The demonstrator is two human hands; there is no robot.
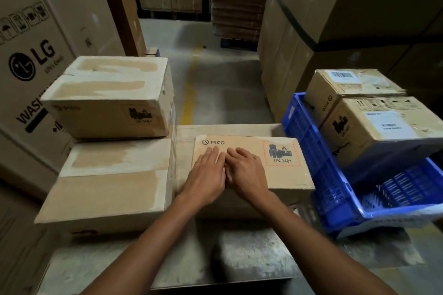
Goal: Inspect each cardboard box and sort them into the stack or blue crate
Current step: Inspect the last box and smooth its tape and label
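A PICO cardboard box with a UN 3481 battery label lies on the table in front of me. My left hand and my right hand rest flat side by side on its top face, fingers spread, gripping nothing. To the left is the stack: one taped box sits on a larger one. To the right a blue crate holds two cardboard boxes, one nearer and one behind it.
The grey metal table extends toward me. A tall LG washing-machine carton stands at the left. Large cartons wall the right side. A concrete aisle with a yellow line runs ahead.
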